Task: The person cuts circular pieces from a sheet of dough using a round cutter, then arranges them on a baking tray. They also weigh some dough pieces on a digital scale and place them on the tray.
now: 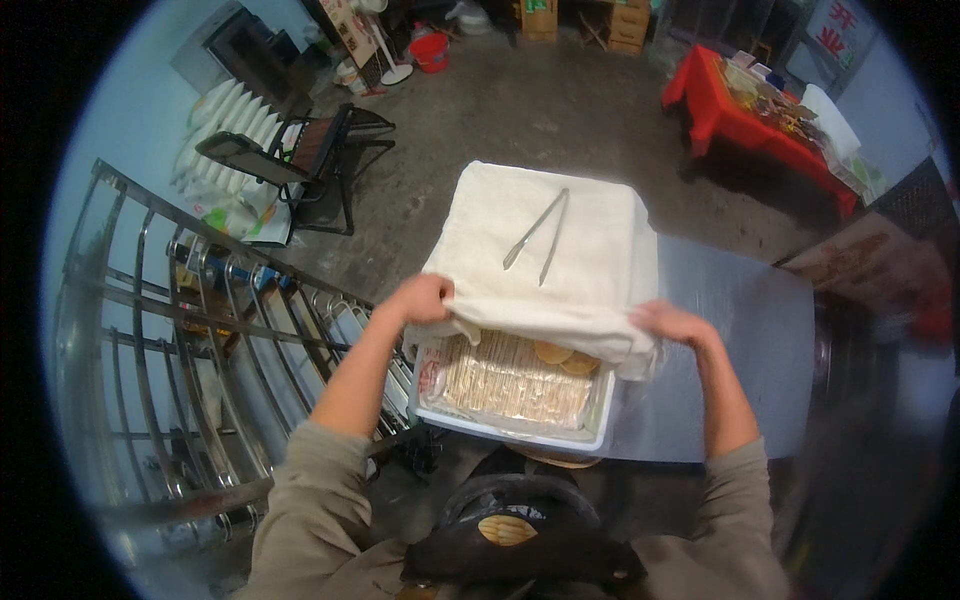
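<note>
A white cloth (500, 230) drapes over a white plastic crate (515, 432), leaving the near part of its contents uncovered. My left hand (424, 298) is closed on the cloth's near left corner. At the near right side, my right hand (667, 322) pinches the same cloth. Metal tongs (548, 232) lie on top of the cloth, their arms spread in a narrow V. Inside the crate, tight rows of thin pale flat pieces (510, 380) stand on edge, with clear plastic around them. A few round yellowish flatbreads (555, 352) lie by the cloth's edge.
The crate rests beside a grey-blue tabletop (730, 350) on the right. A metal rack (190, 380) stands close on the left. Farther off are a folding chair (290, 165), stacked white sacks (225, 130), a red bucket (430, 50) and a red-covered table (720, 130).
</note>
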`<move>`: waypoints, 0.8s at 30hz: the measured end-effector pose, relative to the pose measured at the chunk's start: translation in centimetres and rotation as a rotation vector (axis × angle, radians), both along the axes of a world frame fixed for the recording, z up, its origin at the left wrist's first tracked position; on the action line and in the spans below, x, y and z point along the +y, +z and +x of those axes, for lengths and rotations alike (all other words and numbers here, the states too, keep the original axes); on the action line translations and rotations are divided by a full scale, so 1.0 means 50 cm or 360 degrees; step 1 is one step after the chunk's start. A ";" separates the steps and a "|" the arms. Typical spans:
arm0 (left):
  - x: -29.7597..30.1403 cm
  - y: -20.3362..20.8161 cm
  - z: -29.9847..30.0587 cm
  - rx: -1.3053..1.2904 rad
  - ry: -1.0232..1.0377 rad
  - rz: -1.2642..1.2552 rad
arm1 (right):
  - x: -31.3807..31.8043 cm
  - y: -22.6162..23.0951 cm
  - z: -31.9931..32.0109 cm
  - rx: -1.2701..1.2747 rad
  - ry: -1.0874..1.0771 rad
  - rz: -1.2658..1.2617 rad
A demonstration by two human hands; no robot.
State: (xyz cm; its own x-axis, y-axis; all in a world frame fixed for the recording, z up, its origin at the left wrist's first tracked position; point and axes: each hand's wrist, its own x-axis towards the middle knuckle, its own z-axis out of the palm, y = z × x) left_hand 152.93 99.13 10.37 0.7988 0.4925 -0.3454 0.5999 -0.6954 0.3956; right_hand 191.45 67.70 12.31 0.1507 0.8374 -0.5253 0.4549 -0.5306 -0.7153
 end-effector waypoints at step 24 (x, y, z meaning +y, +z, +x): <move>-0.058 -0.056 -0.041 0.0173 0.0237 -0.0693 | -0.037 0.056 -0.057 0.0602 0.0267 -0.0144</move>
